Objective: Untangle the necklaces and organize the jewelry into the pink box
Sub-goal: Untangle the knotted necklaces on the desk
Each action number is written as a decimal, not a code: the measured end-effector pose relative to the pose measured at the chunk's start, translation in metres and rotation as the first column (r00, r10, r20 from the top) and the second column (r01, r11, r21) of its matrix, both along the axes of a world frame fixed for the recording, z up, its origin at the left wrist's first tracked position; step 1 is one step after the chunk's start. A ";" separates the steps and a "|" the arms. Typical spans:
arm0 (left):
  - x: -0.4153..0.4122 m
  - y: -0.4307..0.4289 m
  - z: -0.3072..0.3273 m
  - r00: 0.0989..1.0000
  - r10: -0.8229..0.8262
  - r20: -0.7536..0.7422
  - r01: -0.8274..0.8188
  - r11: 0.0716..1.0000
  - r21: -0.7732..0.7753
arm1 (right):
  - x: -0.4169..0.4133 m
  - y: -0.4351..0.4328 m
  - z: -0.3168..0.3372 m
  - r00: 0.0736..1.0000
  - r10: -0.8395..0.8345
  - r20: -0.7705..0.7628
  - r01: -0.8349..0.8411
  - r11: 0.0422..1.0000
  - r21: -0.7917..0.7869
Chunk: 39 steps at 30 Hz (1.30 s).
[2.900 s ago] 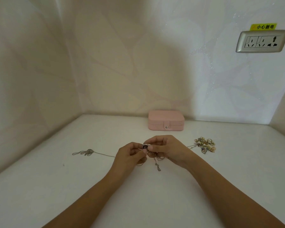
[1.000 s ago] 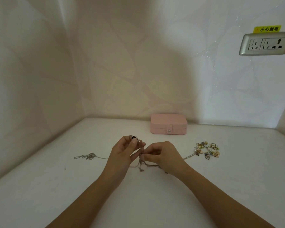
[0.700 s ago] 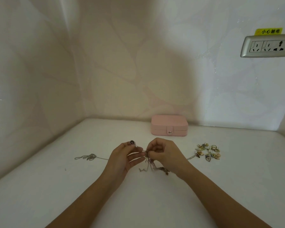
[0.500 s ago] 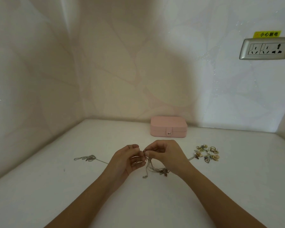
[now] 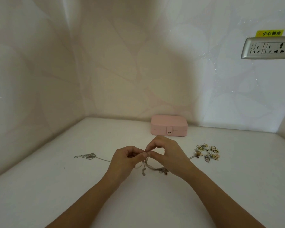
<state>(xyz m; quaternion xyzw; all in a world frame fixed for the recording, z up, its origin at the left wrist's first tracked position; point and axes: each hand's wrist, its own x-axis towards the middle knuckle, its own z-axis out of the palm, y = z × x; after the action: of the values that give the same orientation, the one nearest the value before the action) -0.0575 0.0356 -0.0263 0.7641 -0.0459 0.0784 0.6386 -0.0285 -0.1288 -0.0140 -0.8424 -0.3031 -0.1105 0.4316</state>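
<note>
- Both hands raised off table (image 5: 56,186), centre of scene, tips meeting just above necklace tangle (image 5: 152,167).
- L hand (image 5: 125,159): fingers curled, thumb + index in narrow pinch on a strand at top of tangle. Nothing else held, as far as visible.
- R hand (image 5: 169,155): same narrow pinch, thumb + index closed on a strand right beside L pinch, other fingers arched over.
- Tangle hanging from the two pinches, then trailing right along table to under R wrist. One short end dangling straight down btwn hands.
- Long axis of whole chain run: left–right. Loose chain (image 5: 85,156) clumped well left of L hand, thin line leading from it toward L palm. Another thin line leaving R side toward earring pile (image 5: 207,153), near right.
- Key relation for next move: knot directly below and btwn both pinches, about equally near each hand. Judged best teased apart sideways along that axis, L to left, R to right.
- Cannot tell which strand belongs to which necklace; too fine.
- Pink box (image 5: 169,125) far, beyond the hands, by back wall. Lid shut, snap tab facing near, contents not visible. Sorting step judged not begun.
- Risk: hard pull prob. tightens knot. Light tugs safer.
</note>
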 end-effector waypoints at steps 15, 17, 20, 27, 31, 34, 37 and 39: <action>-0.006 -0.002 0.008 0.998 -0.027 -0.058 0.020 0.992 -0.123 | -0.001 0.001 0.002 0.923 0.215 -0.320 -0.129 0.955 0.268; -0.006 0.000 0.009 0.997 -0.026 -0.075 0.014 0.987 -0.160 | -0.003 0.003 0.002 0.914 0.242 -0.326 -0.145 0.945 0.294; -0.005 0.001 0.008 0.992 -0.065 -0.110 0.042 0.978 -0.203 | -0.007 0.007 0.001 0.938 0.199 -0.283 -0.095 0.935 0.342; -0.004 0.002 0.006 0.975 -0.161 -0.153 0.112 0.952 -0.286 | -0.012 0.008 0.001 0.998 0.038 -0.046 -0.027 0.975 0.220; -0.004 0.004 0.008 0.972 -0.182 -0.146 0.128 0.939 -0.318 | -0.011 0.009 -0.001 1.000 0.025 -0.002 -0.023 0.974 0.226; -0.005 0.006 0.011 0.961 -0.217 -0.170 0.152 0.931 -0.332 | -0.011 0.010 -0.002 0.997 0.026 0.071 -0.038 0.984 0.172; -0.005 0.006 0.011 0.949 -0.245 -0.197 0.163 0.920 -0.356 | -0.011 0.011 -0.003 0.987 0.012 0.162 -0.039 0.986 0.164; -0.005 0.006 0.011 0.949 -0.238 -0.204 0.150 0.916 -0.371 | -0.011 0.011 -0.004 0.981 0.001 0.193 -0.035 0.984 0.173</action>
<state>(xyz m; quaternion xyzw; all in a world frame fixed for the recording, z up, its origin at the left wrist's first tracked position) -0.0621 0.0414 -0.0153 0.6332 -0.0280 -0.0740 0.7700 -0.0393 -0.1176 -0.0176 -0.7836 -0.3400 -0.2136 0.4740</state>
